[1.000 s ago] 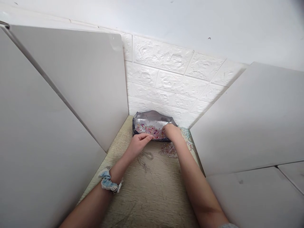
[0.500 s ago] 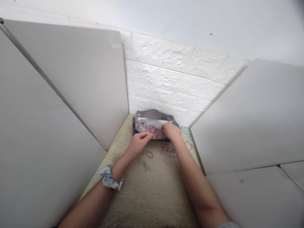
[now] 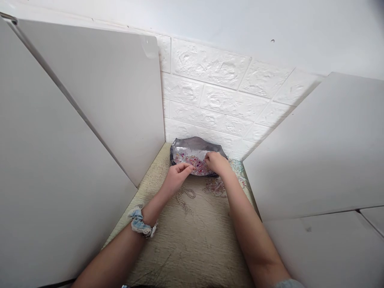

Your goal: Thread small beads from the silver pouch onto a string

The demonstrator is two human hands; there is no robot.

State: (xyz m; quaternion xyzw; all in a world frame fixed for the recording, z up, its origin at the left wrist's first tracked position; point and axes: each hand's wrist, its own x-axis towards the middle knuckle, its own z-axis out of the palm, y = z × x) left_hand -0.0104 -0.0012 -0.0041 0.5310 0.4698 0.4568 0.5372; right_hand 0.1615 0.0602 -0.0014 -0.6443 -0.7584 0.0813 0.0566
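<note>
A dark pouch [image 3: 196,143] with a silvery lining lies against the wall, holding many small pink, red and purple beads [image 3: 189,161]. At its front left edge is my left hand [image 3: 177,178], thumb and index finger pinched together. My right hand [image 3: 218,164] reaches over the beads from the right, fingertips pinched too. Whatever sits between the fingertips of either hand is too small to make out. Below my left hand a pale beaded strand [image 3: 181,200] lies curled. Pink beaded strands [image 3: 215,187] are heaped under my right wrist.
Pale teal beads [image 3: 239,166] lie in the back right corner of the yellowish tabletop [image 3: 192,248]. White panels [image 3: 120,92] enclose the left side, with another panel [image 3: 312,152] on the right. A white brick-patterned wall [image 3: 210,96] stands behind. A blue scrunchie [image 3: 140,222] circles my left wrist.
The view has shifted slightly, so everything sits a little further right. Both hands stay at the pouch, still pinched, with only small finger movements.
</note>
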